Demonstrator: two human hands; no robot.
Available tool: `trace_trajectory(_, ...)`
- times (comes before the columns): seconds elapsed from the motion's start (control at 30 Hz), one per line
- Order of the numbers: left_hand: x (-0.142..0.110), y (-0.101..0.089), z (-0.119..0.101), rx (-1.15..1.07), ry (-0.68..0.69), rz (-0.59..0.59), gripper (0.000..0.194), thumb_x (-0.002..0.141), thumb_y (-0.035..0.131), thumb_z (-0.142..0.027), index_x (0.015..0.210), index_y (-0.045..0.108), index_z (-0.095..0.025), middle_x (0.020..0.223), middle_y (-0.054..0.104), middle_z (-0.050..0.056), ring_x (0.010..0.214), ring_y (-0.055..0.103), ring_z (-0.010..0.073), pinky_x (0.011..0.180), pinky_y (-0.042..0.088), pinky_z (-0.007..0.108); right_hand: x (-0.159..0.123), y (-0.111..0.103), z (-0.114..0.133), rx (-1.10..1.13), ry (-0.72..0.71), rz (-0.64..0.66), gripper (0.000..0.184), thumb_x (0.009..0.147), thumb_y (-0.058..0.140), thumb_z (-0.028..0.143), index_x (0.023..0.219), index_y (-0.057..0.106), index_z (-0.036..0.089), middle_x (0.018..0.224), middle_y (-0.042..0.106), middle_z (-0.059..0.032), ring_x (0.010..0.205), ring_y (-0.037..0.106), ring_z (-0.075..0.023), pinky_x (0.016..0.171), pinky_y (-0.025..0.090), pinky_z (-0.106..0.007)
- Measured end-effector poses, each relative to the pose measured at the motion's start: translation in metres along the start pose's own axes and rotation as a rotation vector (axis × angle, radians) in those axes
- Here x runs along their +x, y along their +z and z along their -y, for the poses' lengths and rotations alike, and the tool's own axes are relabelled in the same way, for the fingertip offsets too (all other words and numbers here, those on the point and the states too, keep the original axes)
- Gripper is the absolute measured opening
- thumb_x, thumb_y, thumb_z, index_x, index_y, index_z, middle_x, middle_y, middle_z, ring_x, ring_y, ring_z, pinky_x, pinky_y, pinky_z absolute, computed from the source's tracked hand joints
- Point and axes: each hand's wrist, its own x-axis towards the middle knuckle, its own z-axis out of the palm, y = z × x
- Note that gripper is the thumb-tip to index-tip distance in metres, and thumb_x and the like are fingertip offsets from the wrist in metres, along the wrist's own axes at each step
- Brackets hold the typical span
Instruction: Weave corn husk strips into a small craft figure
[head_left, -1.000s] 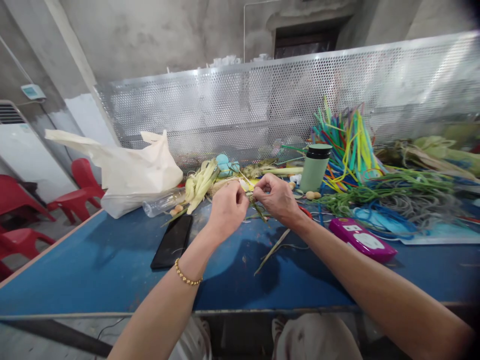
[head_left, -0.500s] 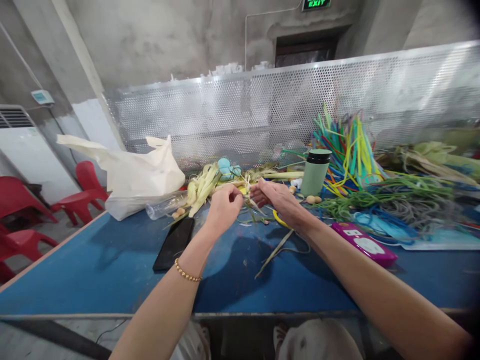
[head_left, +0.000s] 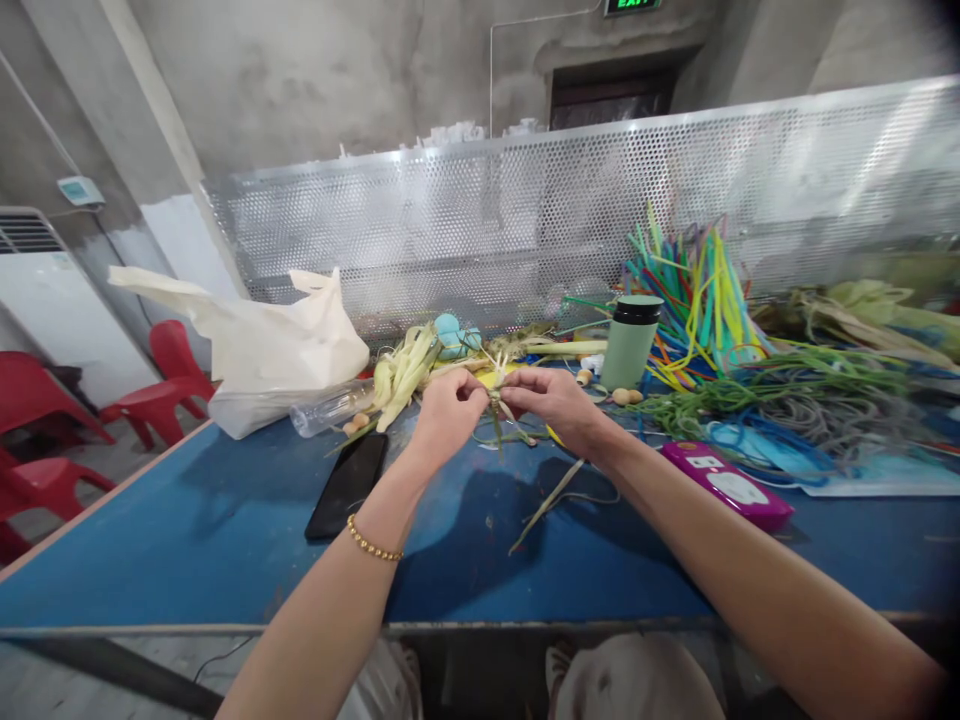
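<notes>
Above the blue table point(head_left: 465, 580), my left hand point(head_left: 450, 408) pinches one side of a small tied bundle of pale plant-fibre strips, like corn husk point(head_left: 496, 400). My right hand point(head_left: 559, 402) grips its other side, thumb and fingers pressed together. Short pale ends stick up from the bundle and greenish ends hang below. Part of it is hidden by my fingers. On the table below my right hand lies a loose dry strip point(head_left: 546, 512). Pale husks point(head_left: 409, 375) lie beyond my left hand, with light-blue balls point(head_left: 450, 338) just behind them.
A black phone point(head_left: 349, 487), clear plastic bottle point(head_left: 319, 412) and white bag point(head_left: 281, 345) are left. To the right stand a green tumbler point(head_left: 632, 345), colourful strips point(head_left: 705, 300), green and grey cords point(head_left: 787, 395) and a purple box point(head_left: 727, 486). A perforated metal screen point(head_left: 450, 230) rises behind.
My right hand has closed from a looser, more open pose onto the bundle, its fingers now pinched nearer my left hand. My left hand has barely moved.
</notes>
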Motion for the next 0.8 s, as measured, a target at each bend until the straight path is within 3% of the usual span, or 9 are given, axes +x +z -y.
trace_trajectory(0.13,-0.0003,-0.0023,-0.0024,-0.101,-0.073,0.064,0.010,0.071,0.056,-0.018,0.061,0.058,-0.016,0.057,0.051,-0.002,0.057,0.042,0.0104,0.056,0.032,0.025,0.0002,-0.0028,-0.0020,-0.016,-0.016,-0.016,0.017,0.070,0.070,0.030,0.065,0.065,0.015,0.057,0.063,0.0001,0.054,0.052,-0.0100,0.058,0.039,-0.026)
trace_trajectory(0.33,0.0011,0.0008,0.0015,-0.069,-0.070,0.044,0.010,0.070,0.057,-0.014,0.060,0.059,-0.015,0.057,0.054,-0.002,0.058,0.044,0.0105,0.057,0.033,0.025,-0.0011,0.0002,-0.0032,-0.046,0.006,-0.048,0.021,0.071,0.070,0.036,0.066,0.066,0.015,0.057,0.063,-0.0003,0.054,0.053,-0.0110,0.057,0.041,-0.026)
trace_trajectory(0.53,-0.0005,0.0026,0.0002,-0.275,-0.188,0.098,0.016,0.078,0.060,-0.020,0.063,0.060,-0.015,0.056,0.056,-0.002,0.054,0.049,0.0103,0.055,0.037,0.025,-0.0019,-0.0006,-0.0038,-0.109,-0.026,-0.045,0.022,0.074,0.066,0.036,0.066,0.064,0.015,0.058,0.063,-0.0003,0.054,0.054,-0.0106,0.055,0.041,-0.025)
trace_trajectory(0.8,-0.0012,-0.0018,0.0001,-0.310,-0.171,0.204,0.008,0.073,0.071,-0.019,0.070,0.067,-0.013,0.059,0.063,0.000,0.055,0.054,0.0098,0.056,0.042,0.024,-0.0047,-0.0015,-0.0044,-0.132,-0.038,-0.071,0.024,0.076,0.067,0.038,0.071,0.066,0.015,0.059,0.063,-0.0003,0.054,0.054,-0.0109,0.053,0.042,-0.024)
